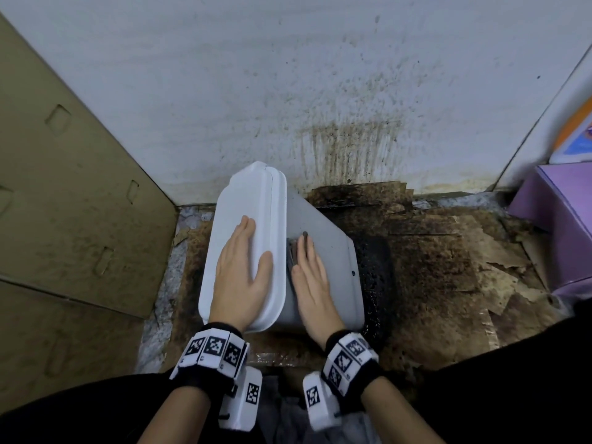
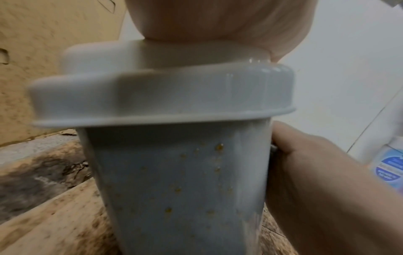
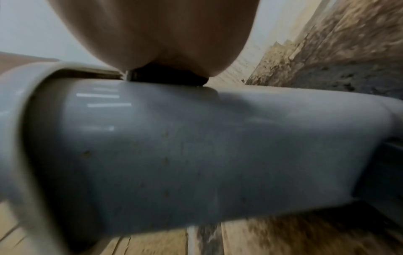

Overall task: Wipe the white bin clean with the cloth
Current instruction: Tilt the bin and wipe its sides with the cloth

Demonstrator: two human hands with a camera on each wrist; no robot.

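White bin (image 1: 323, 251) lies tilted at the centre of the frame on stained cardboard (image 1: 432, 267), lid toward the left. Left hand (image 1: 243, 267) rests flat and open-fingered on the lid (image 1: 230, 213); right hand (image 1: 312, 277) presses flat on the side wall over something dark, perhaps the cloth. Brown specks dot the lower wall, so wiping seems far from finished.

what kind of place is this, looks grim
Probably a grimy corner of a storage or utility room. The wall is spattered and streaked brown, soiled cardboard covers the floor, and boxes stand around the white bin.
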